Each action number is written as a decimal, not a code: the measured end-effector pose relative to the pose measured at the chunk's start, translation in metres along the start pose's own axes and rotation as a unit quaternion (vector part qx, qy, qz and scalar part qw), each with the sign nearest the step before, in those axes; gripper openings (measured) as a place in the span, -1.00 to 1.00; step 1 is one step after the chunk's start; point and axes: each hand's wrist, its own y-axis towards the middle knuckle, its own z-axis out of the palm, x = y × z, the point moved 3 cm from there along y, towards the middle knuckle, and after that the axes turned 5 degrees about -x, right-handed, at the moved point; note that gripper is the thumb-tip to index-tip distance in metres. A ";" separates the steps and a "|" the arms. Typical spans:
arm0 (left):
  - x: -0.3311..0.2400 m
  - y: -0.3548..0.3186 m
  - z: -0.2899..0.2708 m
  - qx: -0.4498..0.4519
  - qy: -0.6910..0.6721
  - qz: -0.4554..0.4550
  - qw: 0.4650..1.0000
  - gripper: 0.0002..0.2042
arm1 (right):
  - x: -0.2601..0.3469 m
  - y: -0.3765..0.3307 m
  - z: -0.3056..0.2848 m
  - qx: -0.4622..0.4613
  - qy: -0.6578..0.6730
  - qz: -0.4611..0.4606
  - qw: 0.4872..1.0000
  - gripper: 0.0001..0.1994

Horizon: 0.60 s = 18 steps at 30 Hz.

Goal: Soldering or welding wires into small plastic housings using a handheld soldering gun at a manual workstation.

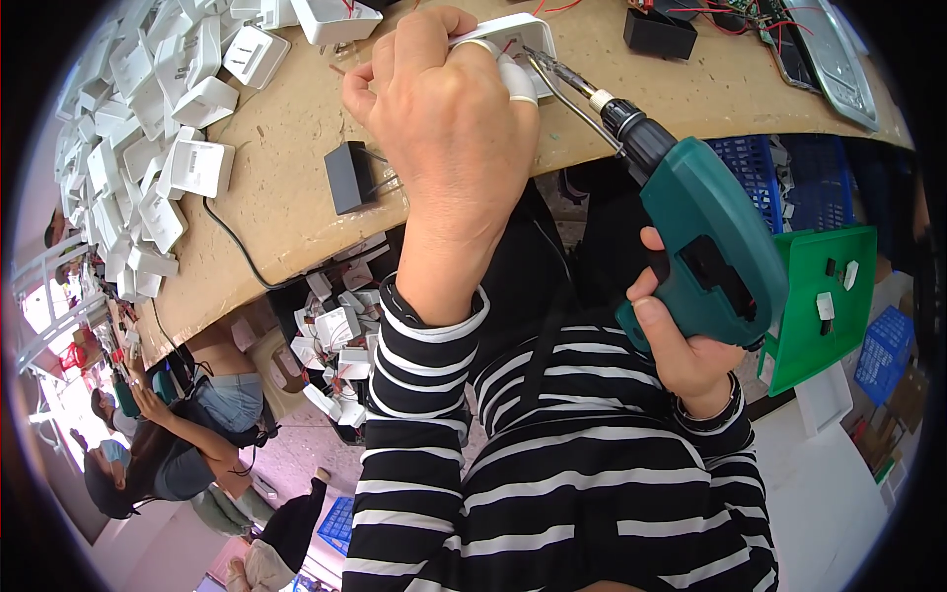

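My left hand (444, 118) is closed on a white plastic housing (538, 35) at the table's far side. White covers wrap some of its fingertips, and a bit of red wire shows inside the housing. My right hand (691, 355) grips the handle of a green soldering gun (715, 217). The gun's metal tip (557, 69) and thin solder feed tube reach the housing's inside, just right of my left fingers; whether the tip touches anything there I cannot tell. A small black box (345, 178) lies left of my left wrist.
White plastic housings (148, 109) are heaped on the table's left. A black tray (661, 35), red wires and a circuit board (779, 39) lie at far right. Below the edge are a box of white parts (335, 331) and a green bin (848, 316). Other people sit at left.
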 end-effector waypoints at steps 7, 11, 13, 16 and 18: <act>-0.003 0.000 -0.001 0.008 -0.003 0.000 1.000 -0.91 | -0.003 0.006 0.002 -0.017 -0.003 -0.017 1.000 -0.40; -0.004 0.000 -0.001 0.007 -0.004 -0.003 1.000 -0.92 | -0.003 0.008 0.001 -0.028 -0.018 -0.015 0.999 -0.46; -0.005 0.001 -0.001 -0.010 -0.012 0.002 1.000 -0.92 | -0.002 0.009 0.001 -0.029 -0.024 -0.013 0.999 -0.49; -0.005 0.001 -0.002 0.004 -0.004 -0.003 1.000 -0.92 | -0.001 0.008 0.001 -0.044 -0.009 0.006 0.999 -0.56; -0.005 0.001 -0.002 0.001 -0.005 -0.004 1.000 -0.92 | -0.003 0.006 0.001 -0.045 -0.012 0.016 0.999 -0.59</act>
